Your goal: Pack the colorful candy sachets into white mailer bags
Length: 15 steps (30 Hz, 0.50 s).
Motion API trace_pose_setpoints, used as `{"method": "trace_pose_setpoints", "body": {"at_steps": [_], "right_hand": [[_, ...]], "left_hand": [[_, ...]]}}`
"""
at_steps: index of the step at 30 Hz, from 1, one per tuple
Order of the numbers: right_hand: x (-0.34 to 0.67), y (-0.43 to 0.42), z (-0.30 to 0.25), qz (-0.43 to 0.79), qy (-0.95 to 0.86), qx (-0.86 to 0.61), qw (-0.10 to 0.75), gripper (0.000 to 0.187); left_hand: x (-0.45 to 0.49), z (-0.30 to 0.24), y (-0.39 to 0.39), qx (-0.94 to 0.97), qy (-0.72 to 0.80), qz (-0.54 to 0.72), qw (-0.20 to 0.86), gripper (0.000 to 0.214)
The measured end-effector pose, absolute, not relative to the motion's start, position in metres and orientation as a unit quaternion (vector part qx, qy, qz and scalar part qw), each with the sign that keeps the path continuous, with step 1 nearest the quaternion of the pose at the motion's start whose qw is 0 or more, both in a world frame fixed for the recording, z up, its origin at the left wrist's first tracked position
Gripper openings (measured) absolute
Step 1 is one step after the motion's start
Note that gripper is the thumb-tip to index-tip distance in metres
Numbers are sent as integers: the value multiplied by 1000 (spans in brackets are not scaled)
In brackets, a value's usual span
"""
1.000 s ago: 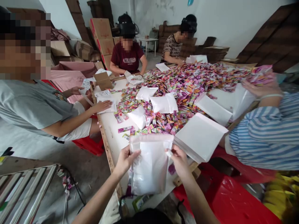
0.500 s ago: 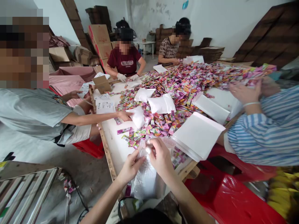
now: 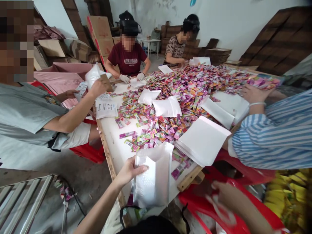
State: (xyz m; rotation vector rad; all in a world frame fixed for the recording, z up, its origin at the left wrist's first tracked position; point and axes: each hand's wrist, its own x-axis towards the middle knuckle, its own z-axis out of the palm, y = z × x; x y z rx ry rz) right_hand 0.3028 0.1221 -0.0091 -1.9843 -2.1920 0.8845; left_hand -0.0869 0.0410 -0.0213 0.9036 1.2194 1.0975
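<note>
My left hand [image 3: 130,172] grips the left edge of a white bubble mailer [image 3: 153,178], thumb in front. The mailer stands upright at the near corner of the table, its mouth gaping at the top. My right hand [image 3: 224,195] is off to the right, over a red plastic stool [image 3: 253,208], smeared by motion. A thin pale strip [image 3: 225,213], curled and blurred, hangs from its closed fingers. Beside the mailer lies a stack of flat white mailers [image 3: 203,139]. Small colourful sachets [image 3: 158,133] spread out behind it.
A large sachet heap covers the wooden-edged table [image 3: 108,159]. Puffy white mailers [image 3: 167,106] lie on it. Co-workers sit around: one at left lifts a filled mailer [image 3: 92,76], another at right in a striped sleeve [image 3: 287,136] handles sachets. A metal roller rack [image 3: 26,204] stands lower left.
My right hand has left the mailer's top and swung right with a pale strip. The mailer now stands with its mouth gaping. The left co-worker has raised a puffy mailer from the table.
</note>
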Motion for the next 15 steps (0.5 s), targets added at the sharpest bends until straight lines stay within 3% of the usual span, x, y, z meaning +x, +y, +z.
{"method": "trace_pose_setpoints", "body": {"at_steps": [2, 8, 9, 13, 15], "right_hand": [[286, 101, -22, 327, -735, -590, -65, 20], [173, 116, -22, 572, -666, -432, 205, 68], [158, 124, -24, 603, -653, -397, 227, 62], [127, 138, -49, 617, -661, -331, 269, 9], [128, 133, -62, 580, -708, -299, 270, 8]], "left_hand": [[-88, -19, 44, 398, 517, 430, 624, 42], [-82, -20, 51, 440, 556, 374, 598, 30], [-83, -23, 51, 439, 564, 385, 584, 30], [-99, -41, 44, 428, 567, 445, 545, 26], [-107, -54, 37, 436, 545, 451, 557, 25]]}}
